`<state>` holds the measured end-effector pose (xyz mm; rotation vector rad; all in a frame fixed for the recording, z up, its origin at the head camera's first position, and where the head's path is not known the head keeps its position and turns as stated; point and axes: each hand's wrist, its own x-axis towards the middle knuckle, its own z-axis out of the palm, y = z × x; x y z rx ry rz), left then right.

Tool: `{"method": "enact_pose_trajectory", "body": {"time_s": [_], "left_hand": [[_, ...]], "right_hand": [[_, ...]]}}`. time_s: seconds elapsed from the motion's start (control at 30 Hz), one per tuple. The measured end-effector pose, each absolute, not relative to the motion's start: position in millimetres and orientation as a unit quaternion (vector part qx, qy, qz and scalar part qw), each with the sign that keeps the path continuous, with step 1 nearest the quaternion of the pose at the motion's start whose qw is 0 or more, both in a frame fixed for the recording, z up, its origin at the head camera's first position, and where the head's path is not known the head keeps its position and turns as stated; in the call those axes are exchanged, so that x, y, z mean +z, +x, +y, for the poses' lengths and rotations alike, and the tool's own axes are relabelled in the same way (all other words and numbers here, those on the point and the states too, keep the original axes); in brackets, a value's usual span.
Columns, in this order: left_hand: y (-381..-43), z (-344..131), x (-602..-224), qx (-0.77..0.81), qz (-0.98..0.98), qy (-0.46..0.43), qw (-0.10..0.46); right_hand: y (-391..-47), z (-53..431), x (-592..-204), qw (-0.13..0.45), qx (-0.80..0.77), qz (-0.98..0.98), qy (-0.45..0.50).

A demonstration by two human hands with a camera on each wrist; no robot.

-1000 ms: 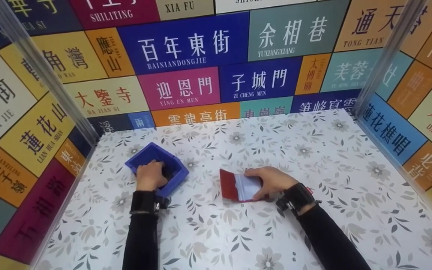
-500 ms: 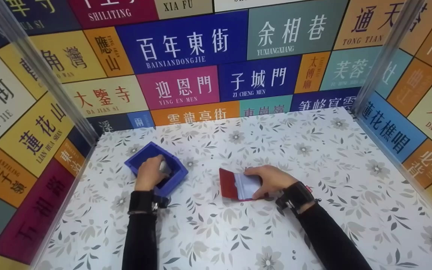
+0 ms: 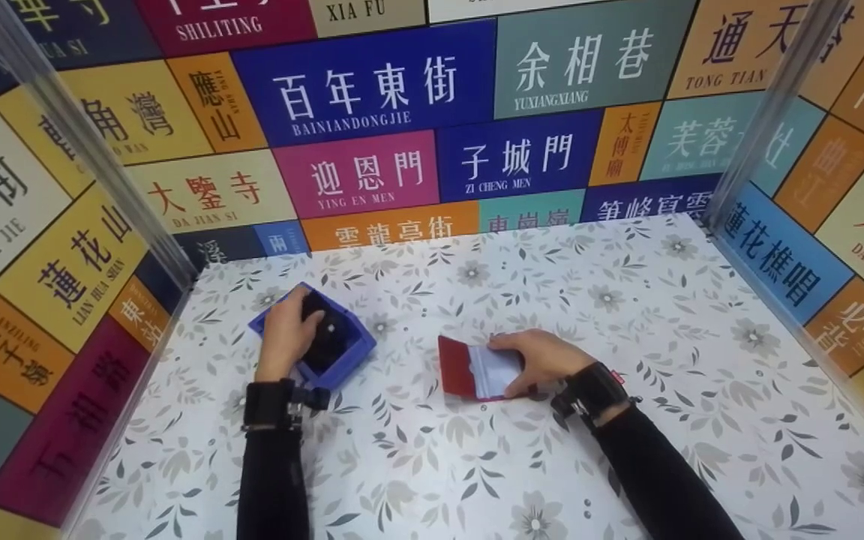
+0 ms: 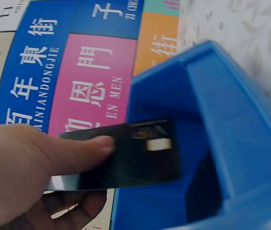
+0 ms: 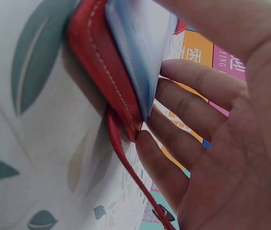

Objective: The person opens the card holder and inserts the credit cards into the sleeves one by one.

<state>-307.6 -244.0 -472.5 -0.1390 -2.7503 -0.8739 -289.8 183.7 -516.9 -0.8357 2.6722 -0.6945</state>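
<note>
My left hand (image 3: 283, 337) pinches a dark bank card (image 4: 130, 160) with a gold chip, thumb on its top face, over the blue box (image 4: 231, 129). In the head view the box (image 3: 363, 346) stands at the left, angled on the table, and the dark card overlaps its inside. Something black (image 4: 205, 189) lies in the box, partly hidden. Further right, a red card holder (image 3: 457, 367) lies with its flap turned out and clear sleeves (image 3: 497, 373) showing. My right hand (image 3: 544, 360) grips its right end between thumb and fingers. A red strap (image 5: 130, 165) trails from the holder.
The table (image 3: 432, 465) has a white leaf-and-flower cover. Panels printed with coloured signs (image 3: 372, 82) wall it at the back and both sides, with clear corner posts (image 3: 758, 112). Each wrist wears a black strap with a camera (image 3: 274, 405).
The left hand has come up from inside the blue box toward its left rim, bringing the dark bank card into view. The right hand and the card holder have hardly moved.
</note>
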Motion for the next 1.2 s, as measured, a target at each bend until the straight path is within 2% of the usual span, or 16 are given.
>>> {"method": "enact_pose_trajectory", "body": {"time_s": [0.4,0.77,1.0,1.2], "left_hand": [[-298.7,-228.2,-447.5,-0.456,-0.866,-0.051,0.200],[-290.5,-202.4,-436.6,-0.644,-0.736,-0.112,0.176],[-287.7,-182.6,-436.2,-0.684,-0.703,-0.128,0.145],[-288.2,-175.2,-438.6,-0.682,-0.704,-0.139,0.143]], "right_hand": [[-289.5,184.8,-518.6,0.114,-0.224,0.921,-0.297],[-290.9,184.5,-518.6,0.120,-0.221,0.921,-0.297],[-290.7,183.8,-518.5,0.121,-0.224,0.921,-0.296],[-289.1,184.6,-517.0,0.117,-0.226,0.919,-0.300]]}}
